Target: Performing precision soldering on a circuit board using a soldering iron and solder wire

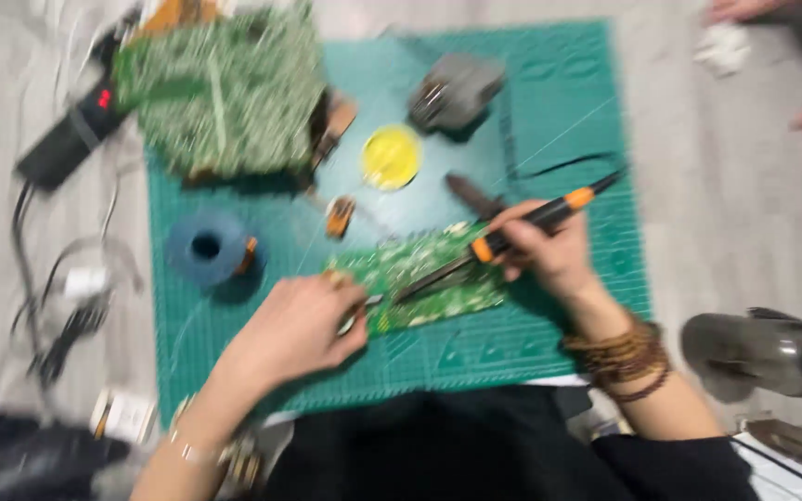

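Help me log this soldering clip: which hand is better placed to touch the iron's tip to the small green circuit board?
Right, most likely. The right hand already grips the soldering iron, its tip angled down onto the small circuit board. The left hand sits at the board's left edge, apparently steadying it.

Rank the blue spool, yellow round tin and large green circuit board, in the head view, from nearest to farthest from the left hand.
From the left hand:
1. Blue spool, just up-left on the mat.
2. Yellow round tin, above, mid-mat.
3. Large green circuit board, top-left corner.
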